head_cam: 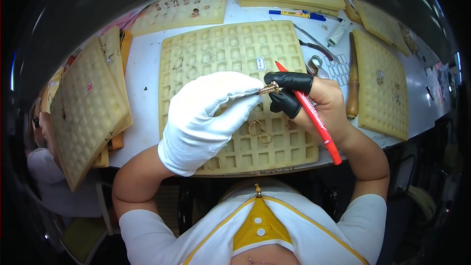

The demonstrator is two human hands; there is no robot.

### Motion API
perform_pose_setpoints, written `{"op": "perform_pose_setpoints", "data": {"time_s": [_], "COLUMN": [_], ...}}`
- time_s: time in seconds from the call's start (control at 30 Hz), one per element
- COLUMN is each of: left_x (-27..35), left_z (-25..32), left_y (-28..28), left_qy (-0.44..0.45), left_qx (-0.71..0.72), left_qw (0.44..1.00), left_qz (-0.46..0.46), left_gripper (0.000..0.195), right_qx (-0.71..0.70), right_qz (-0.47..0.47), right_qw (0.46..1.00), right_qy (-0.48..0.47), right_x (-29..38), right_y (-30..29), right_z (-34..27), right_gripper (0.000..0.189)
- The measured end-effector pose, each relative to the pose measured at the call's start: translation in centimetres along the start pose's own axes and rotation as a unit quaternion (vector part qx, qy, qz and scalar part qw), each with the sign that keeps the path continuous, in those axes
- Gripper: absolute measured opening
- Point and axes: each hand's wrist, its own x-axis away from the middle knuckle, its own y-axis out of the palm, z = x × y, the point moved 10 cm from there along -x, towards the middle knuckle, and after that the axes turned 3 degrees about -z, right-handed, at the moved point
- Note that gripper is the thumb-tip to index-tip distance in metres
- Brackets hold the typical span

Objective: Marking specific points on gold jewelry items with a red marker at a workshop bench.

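In a white cloth glove, my left hand (211, 117) pinches a small gold-coloured jewellery piece (270, 88), seemingly a ring, between thumb and fingers. My right hand (316, 105) wears black finger cots on thumb and forefinger, whose tips meet the piece's other end. A red marker pen (314, 116) rests in that same hand, its dark tip up and away from me. Both hands hover over a yellowish tray (235, 160) with rows of square pockets. On the tray lie two thin twisted gold rings (260, 132) and a small label (260, 63) bearing writing.
Right of the tray are pliers (318, 46), a loupe (315, 62), a wooden-handled tool (352, 81) and another pocketed tray (384, 84). Blue-and-yellow pens (296, 14) lie behind. Stacked trays (90, 92) overhang the table's left edge, with a person's arm (48, 130) beyond.
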Motion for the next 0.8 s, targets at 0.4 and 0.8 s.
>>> {"op": "perform_pose_setpoints", "data": {"time_s": [0.4, 0.8], "left_x": [0.5, 0.7], "left_z": [-2.4, -2.3], "left_y": [0.8, 0.0], "left_qy": [-0.166, -0.117], "left_qx": [0.167, 0.106], "left_qw": [0.972, 0.987], "left_qz": [-0.007, 0.024], "left_gripper": [0.018, 0.017], "right_qx": [-0.016, -0.02], "right_qz": [0.005, -0.021], "right_qw": [0.999, 0.997], "right_qy": [0.04, 0.069], "right_x": [0.3, 0.1], "right_y": [0.1, 0.7], "right_z": [0.9, 0.8], "right_gripper": [0.025, 0.025]}}
